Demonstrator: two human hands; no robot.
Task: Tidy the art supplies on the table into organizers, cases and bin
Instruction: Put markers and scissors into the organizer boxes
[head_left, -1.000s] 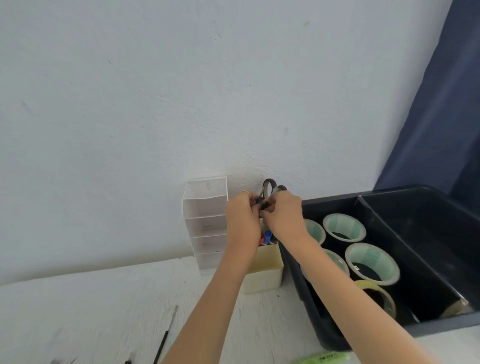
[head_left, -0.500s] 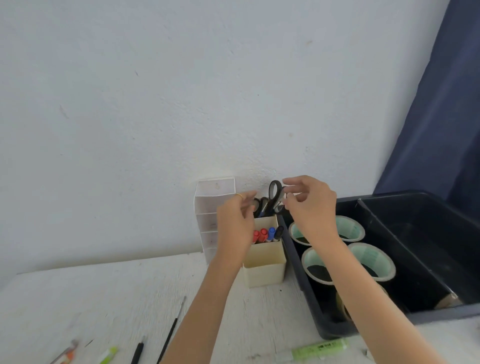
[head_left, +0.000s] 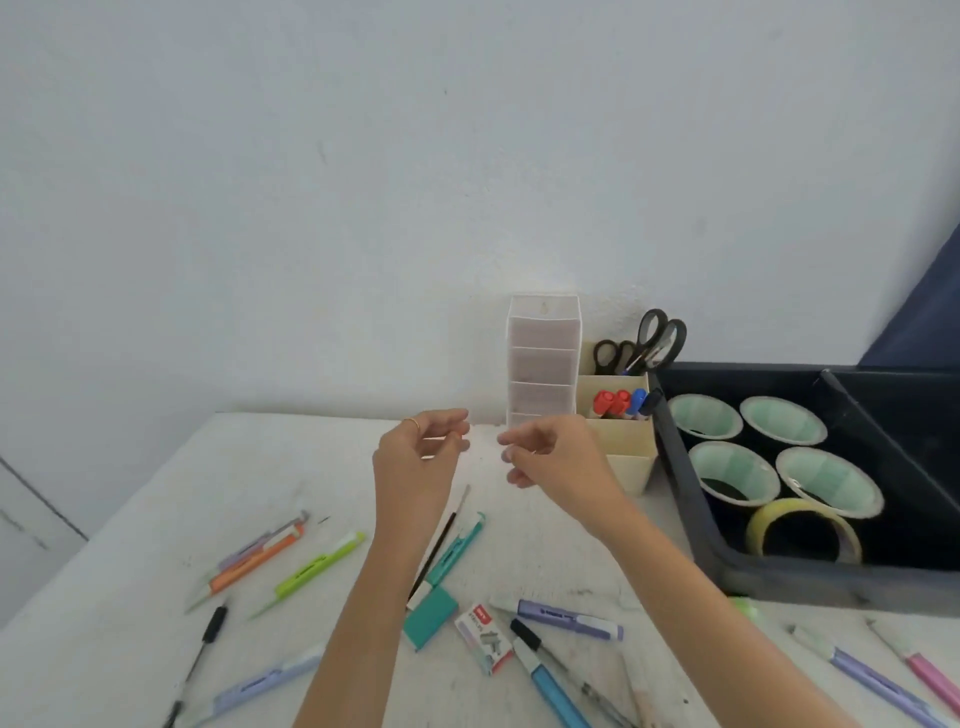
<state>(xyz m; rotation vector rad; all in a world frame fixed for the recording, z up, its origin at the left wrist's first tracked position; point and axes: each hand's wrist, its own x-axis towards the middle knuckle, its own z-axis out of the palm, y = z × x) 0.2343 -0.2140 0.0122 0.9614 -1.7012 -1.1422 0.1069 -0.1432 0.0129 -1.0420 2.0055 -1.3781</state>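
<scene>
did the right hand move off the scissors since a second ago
Yes: the right hand has left the scissors and pulled back toward the person, now in front of the white drawer unit.

Print is seen on four things, but none of it can be read

A small red-and-white box (head_left: 484, 646) is laid low on the table (head_left: 156, 519), at about 6 o'clock from its middle; a red patch with pale characters is borne at the box's far end and a grey picture below it, yet no letter can be made out; at 10 o'clock from the box a short dark line of print is carried on the barrel of a green highlighter (head_left: 317, 566), too small to be told; at 2 o'clock dark print is seen on a purple marker (head_left: 569, 618), and at 8 o'clock on a lavender pen (head_left: 265, 680); both are blurred.
</scene>
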